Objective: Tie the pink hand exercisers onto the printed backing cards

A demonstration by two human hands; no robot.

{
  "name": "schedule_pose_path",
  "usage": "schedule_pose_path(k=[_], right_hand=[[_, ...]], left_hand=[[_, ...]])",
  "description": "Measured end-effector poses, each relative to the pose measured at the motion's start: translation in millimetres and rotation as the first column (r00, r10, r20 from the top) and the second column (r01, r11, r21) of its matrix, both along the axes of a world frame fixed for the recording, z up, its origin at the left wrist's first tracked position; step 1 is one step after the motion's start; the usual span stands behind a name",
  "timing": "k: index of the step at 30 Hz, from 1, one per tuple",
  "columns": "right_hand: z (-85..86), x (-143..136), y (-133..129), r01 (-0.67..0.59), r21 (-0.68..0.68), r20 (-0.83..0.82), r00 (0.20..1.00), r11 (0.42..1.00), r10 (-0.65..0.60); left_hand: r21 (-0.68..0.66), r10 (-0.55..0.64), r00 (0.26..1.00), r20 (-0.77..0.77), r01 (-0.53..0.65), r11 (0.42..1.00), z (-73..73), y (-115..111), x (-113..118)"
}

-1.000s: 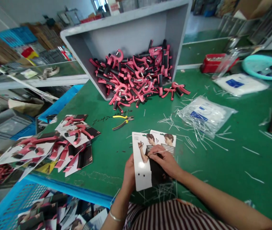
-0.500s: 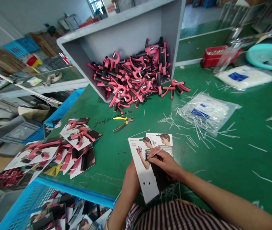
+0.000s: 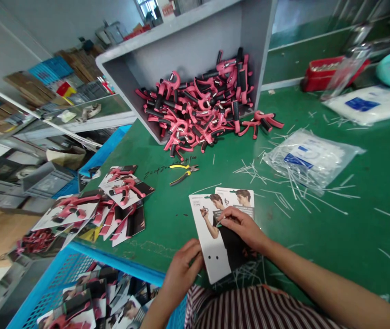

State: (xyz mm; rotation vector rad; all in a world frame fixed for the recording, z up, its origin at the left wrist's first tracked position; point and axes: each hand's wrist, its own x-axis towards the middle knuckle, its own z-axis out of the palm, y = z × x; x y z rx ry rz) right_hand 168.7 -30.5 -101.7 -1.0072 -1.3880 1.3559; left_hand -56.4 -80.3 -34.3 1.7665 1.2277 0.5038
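Head view: right hand (image 3: pixel 242 225), fingertips together, touches overlapping white-and-black paper cards (image 3: pixel 211 246); left hand (image 3: pixel 183 267) curls at their edge, grip hidden.

Bright light shows at a window (image 3: pixel 146 7) high in the pale wall (image 3: pixel 54 32) of a workroom, beyond the far edge of a green-topped table (image 3: pixel 160 210). Past the surface's left edge, a second bench (image 3: pixel 112 104) stands before stacked cardboard boxes (image 3: pixel 32 89), with a grey crate (image 3: pixel 45 178) sitting lower down.
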Motion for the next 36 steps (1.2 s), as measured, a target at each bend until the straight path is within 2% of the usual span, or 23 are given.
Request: schedule_pose_path(k=[2,4,7,9,12,14,18,21,23,27,31,33,36], right_hand=[[-1.0,0.0,0.9,0.0,-0.017,-0.04,0.999,1.0,0.0],[-1.7,-0.1,1.2,-0.011,-0.029,-0.08,0.997,1.0,0.008],[-1.8,-0.1,0.1,-0.027,-0.02,-0.082,0.996,0.999,0.025],[-1.4,-0.2,-1.3,-0.038,0.017,-0.02,0.999,0.999,0.038],[-0.7,0.0,-2.9,-0.044,0.059,0.049,0.998,0.997,0.041],[-0.5,0.5,-3.3,-0.039,0.056,0.046,0.998,0.998,0.037],[0.1,1.2,-3.6,-0.054,0.024,0.026,0.998,0.998,0.054],[0.8,0.1,-4.5,-0.057,-0.016,-0.013,0.998,0.998,0.056],[0.9,-1.3,-5.5,-0.037,-0.041,-0.03,0.999,0.998,0.036],[0.5,-2.9,-7.0,-0.008,-0.044,-0.038,0.999,0.999,0.006],[5.0,-1.6,-7.3,-0.015,0.069,0.111,0.994,0.997,0.007],[10.7,-0.8,-7.8,-0.075,0.173,0.208,0.977,0.982,0.038],[20.9,-1.0,-10.6,-0.215,0.268,0.304,0.944,0.939,0.129]], left_hand=[[0.094,0.028,1.0,-0.005,-0.028,0.995,-1.1,5.3,4.9],[0.123,0.046,0.999,0.013,-0.047,0.991,-6.2,13.6,11.3],[0.005,0.073,0.995,0.06,-0.074,0.997,-20.1,27.0,21.9],[-0.078,0.158,0.986,0.047,-0.154,0.985,-28.9,33.0,27.8],[-0.092,0.277,0.96,-0.026,-0.279,0.956,-34.5,34.1,32.2],[-0.079,0.254,0.967,-0.036,-0.256,0.963,-33.5,30.4,31.9],[-0.021,0.117,0.993,0.002,-0.117,0.993,-31.3,22.7,27.8],[-0.019,0.057,0.997,-0.044,-0.057,0.998,-34.0,22.3,26.5],[-0.025,0.058,0.996,-0.062,-0.06,0.998,-36.5,23.3,26.7],[0.032,0.158,0.987,0.001,-0.158,0.987,-38.1,23.0,27.5],[0.056,0.207,0.978,0.019,-0.207,0.977,-36.4,22.3,28.5],[0.047,0.255,0.967,0.019,-0.256,0.966,-34.9,22.7,28.8],[0.027,0.4,0.914,0.075,-0.402,0.915,-31.7,22.0,27.3]])
